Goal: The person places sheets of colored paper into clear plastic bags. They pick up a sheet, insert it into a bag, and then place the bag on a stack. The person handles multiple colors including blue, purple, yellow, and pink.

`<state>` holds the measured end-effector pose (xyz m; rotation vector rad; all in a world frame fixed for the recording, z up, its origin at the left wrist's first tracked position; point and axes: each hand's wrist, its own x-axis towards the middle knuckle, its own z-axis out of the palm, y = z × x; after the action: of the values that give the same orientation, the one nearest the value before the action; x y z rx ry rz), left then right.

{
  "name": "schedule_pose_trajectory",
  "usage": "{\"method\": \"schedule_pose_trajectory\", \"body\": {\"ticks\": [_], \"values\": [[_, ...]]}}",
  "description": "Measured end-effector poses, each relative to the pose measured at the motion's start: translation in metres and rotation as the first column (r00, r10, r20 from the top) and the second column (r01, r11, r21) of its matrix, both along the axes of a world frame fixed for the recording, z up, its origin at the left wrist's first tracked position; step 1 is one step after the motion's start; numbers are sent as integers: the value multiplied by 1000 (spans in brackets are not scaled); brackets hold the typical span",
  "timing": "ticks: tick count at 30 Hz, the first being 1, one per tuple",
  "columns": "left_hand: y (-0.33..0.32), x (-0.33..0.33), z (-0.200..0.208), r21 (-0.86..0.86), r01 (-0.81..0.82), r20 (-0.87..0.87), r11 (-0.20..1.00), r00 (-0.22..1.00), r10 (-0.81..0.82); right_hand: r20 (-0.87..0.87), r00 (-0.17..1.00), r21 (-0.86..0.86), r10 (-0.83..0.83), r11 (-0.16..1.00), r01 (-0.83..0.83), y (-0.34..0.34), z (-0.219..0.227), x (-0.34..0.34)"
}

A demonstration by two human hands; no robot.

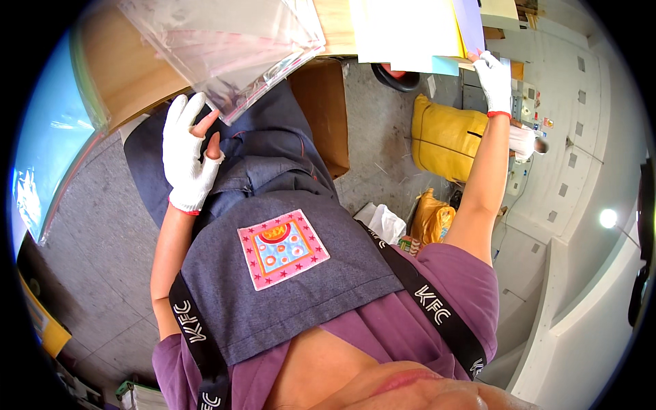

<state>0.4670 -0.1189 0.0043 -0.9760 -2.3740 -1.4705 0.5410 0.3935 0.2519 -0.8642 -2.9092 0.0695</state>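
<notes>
My left hand (pixel 183 152) wears a white knit glove with the thumb and one fingertip bare. Its fingers are apart and hold nothing. The bare fingertip is at the near corner of a stack of clear plastic sleeves (pixel 236 51), seemingly touching it. To the far right, my right hand (pixel 495 80), gloved the same way, reaches out to a paper stack. Its bare fingertips pinch the near edge of a purple sheet (pixel 469 26). Beside that lie a yellow sheet (pixel 453 42), white sheets (pixel 400 31) and a light blue sheet (pixel 445 65).
The wooden table (pixel 130 65) runs along the far side. Blue plastic packaging (pixel 51 130) hangs at the left. Below stand a brown cardboard box (pixel 328 116) and a large yellow sack (pixel 444 140). A person (pixel 525 141) is in the right background.
</notes>
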Motion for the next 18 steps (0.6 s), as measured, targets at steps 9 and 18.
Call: {"method": "schedule_pose_trajectory", "body": {"ticks": [9,18], "values": [[5,-1,-2,11,15,23,1000,1000,-15,16,997,-19,-76,997,77,-2,3,-4],[7,0,-6,19,32,29,999,999,-32,33,999,-58,-27,998,29,0,7,-5]]}}
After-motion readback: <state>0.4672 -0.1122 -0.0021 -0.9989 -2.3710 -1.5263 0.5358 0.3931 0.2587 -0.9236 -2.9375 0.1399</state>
